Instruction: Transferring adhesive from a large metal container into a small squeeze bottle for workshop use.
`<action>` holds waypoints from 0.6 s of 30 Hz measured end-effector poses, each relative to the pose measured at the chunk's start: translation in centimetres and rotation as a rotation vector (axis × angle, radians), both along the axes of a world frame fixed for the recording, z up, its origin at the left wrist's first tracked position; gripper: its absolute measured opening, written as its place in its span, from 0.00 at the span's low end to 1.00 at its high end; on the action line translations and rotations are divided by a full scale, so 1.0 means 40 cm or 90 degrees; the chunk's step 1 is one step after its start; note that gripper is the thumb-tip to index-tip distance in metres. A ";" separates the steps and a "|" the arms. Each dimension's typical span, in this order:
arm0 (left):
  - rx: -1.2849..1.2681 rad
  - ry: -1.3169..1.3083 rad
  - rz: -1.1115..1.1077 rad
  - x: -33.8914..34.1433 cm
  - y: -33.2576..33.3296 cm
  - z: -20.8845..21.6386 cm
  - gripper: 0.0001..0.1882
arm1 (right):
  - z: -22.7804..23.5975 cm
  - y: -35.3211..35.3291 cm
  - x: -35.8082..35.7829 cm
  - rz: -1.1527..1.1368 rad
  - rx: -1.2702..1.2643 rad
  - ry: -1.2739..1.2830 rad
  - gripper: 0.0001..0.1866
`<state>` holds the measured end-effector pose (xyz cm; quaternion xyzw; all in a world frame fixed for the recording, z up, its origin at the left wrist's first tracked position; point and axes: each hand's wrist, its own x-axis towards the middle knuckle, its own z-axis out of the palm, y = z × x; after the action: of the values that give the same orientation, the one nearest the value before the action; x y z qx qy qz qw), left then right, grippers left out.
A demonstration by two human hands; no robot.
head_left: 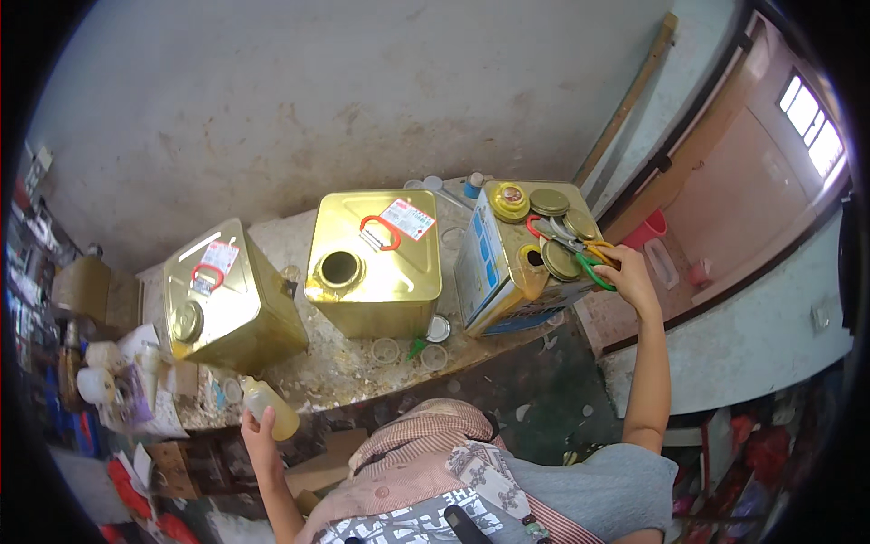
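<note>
A translucent squeeze bottle (277,413) of yellowish liquid is in my left hand (257,437), just off the table's front edge. My right hand (627,275) reaches to the top of a blue and white square tin (483,265). Its fingers close on the scissors (600,276) with green handles. Red and yellow handles lie beside them, among several round metal lids (549,202). Near these is the tin's dark open hole (535,258). To its left stands a gold tin (419,281) with an uncapped opening (341,269) and a red carrying handle (381,233).
A second gold tin (263,319), with its cap on, stands farther left on the stained table (362,388). Clear plastic lids (385,351) lie along the front edge. A doorway opens at the right, with a pink bucket (644,228) beyond it.
</note>
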<state>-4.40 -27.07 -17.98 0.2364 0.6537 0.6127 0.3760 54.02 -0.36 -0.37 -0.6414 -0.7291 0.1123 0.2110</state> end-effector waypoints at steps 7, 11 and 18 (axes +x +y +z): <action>0.057 -0.171 0.135 0.042 -0.077 -0.030 0.21 | -0.084 0.040 0.029 0.075 0.041 -0.092 0.25; 0.018 -0.130 0.163 0.047 -0.102 -0.036 0.20 | -0.030 -0.010 -0.093 0.019 0.069 -0.232 0.24; 0.009 -0.157 0.252 0.068 -0.143 -0.080 0.21 | -0.070 -0.014 -0.530 0.222 0.185 0.322 0.22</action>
<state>-1.69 -32.78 -21.17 0.0300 0.6321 0.7034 0.3237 32.83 -0.93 -3.18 -0.4222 -0.7607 0.1972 0.4519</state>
